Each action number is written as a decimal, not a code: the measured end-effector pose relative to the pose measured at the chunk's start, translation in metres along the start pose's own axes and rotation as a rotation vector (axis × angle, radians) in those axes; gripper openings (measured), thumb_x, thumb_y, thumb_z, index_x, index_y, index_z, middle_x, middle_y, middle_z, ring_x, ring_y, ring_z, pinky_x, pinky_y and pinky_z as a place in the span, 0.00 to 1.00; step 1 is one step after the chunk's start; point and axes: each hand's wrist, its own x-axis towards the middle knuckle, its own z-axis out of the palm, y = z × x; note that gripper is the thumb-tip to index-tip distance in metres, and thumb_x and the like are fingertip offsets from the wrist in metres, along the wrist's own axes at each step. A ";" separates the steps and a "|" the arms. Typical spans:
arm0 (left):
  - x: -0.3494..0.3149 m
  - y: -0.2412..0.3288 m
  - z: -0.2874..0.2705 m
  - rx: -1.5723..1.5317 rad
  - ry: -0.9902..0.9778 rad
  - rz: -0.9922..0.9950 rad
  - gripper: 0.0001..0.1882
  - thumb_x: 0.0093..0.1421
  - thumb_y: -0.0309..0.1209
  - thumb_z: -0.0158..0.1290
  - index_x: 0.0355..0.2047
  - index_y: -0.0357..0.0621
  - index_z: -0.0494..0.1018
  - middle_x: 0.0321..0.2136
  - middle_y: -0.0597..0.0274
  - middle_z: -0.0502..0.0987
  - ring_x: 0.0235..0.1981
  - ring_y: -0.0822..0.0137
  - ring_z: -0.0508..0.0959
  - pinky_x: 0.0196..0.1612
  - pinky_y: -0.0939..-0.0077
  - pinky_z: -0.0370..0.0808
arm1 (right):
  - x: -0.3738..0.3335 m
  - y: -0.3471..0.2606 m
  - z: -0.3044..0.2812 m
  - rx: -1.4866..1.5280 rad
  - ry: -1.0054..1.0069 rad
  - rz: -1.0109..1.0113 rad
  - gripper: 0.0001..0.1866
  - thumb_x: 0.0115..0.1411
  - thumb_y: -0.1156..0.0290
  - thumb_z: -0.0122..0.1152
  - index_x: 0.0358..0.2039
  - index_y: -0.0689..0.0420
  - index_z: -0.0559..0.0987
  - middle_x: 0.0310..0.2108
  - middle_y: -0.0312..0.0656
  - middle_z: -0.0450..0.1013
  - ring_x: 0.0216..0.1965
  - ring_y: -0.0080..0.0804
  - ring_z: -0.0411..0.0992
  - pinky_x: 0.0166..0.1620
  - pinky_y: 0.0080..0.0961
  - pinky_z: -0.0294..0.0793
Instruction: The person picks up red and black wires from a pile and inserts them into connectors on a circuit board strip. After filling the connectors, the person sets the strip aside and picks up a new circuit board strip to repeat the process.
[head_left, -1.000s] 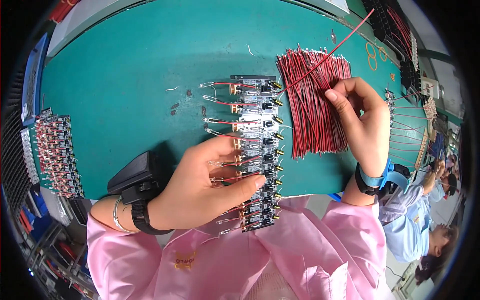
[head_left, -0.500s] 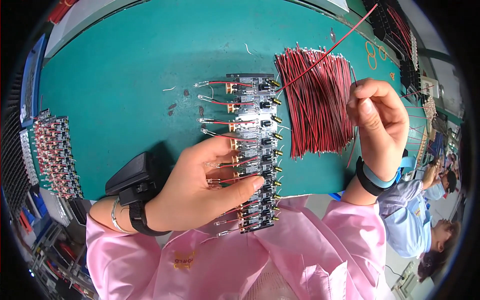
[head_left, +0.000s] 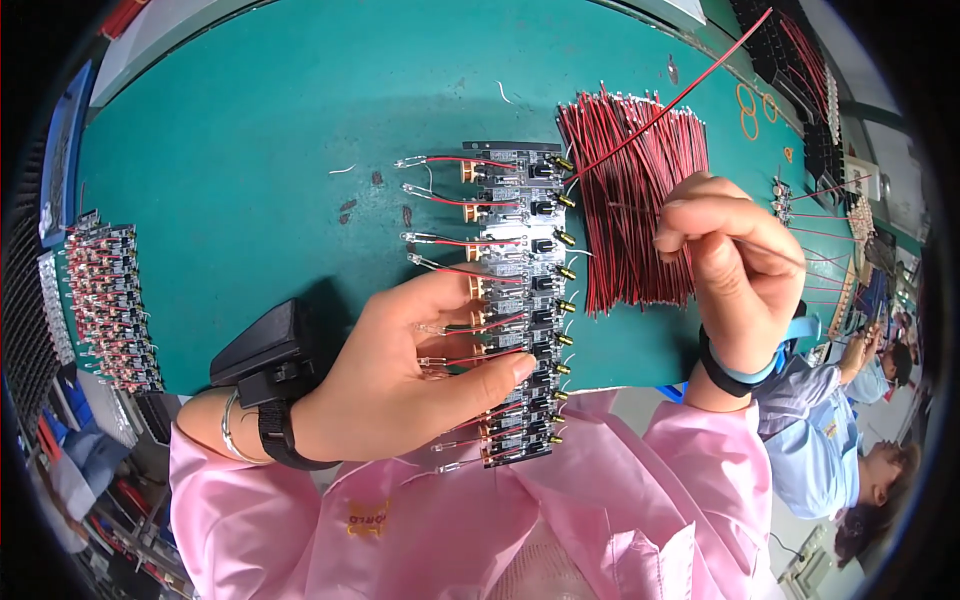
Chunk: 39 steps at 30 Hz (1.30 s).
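My left hand (head_left: 400, 385) is closed around a panel of small circuit boards (head_left: 515, 208), its thumb on the face and its fingers behind. Down the panel's left side stick clear-tipped LEDs on red and black leads; small gold cylinders and thin white wires line the right. One long red wire (head_left: 690, 92) slants up and right from the top board. My right hand (head_left: 745, 270) is over the right edge of a wire bundle (head_left: 628, 150), thumb and forefinger pinched. A thin dark red wire (head_left: 632, 208) pokes out left of that pinch; its other end is hard to make out.
Stacked finished-looking boards (head_left: 105, 310) lie at the left of the green tabletop (head_left: 260, 150). Yellow rubber bands (head_left: 748, 112) lie at the upper right, black trays (head_left: 785, 75) beyond. A black device sits at my left wrist. Other people (head_left: 830, 430) are at the right.
My right hand has shifted left over the wire bundle and turned; the wire in its fingers swung from upright to nearly level. The board panel moved slightly right in my left hand.
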 end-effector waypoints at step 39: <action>-0.002 -0.003 0.002 0.011 -0.011 0.018 0.17 0.49 0.20 0.52 0.40 0.37 0.65 0.33 0.67 0.71 0.36 0.77 0.70 0.38 0.82 0.69 | -0.003 -0.006 0.021 -0.496 0.103 -0.043 0.04 0.42 0.85 0.56 0.20 0.66 0.71 0.20 0.37 0.66 0.21 0.22 0.61 0.26 0.16 0.57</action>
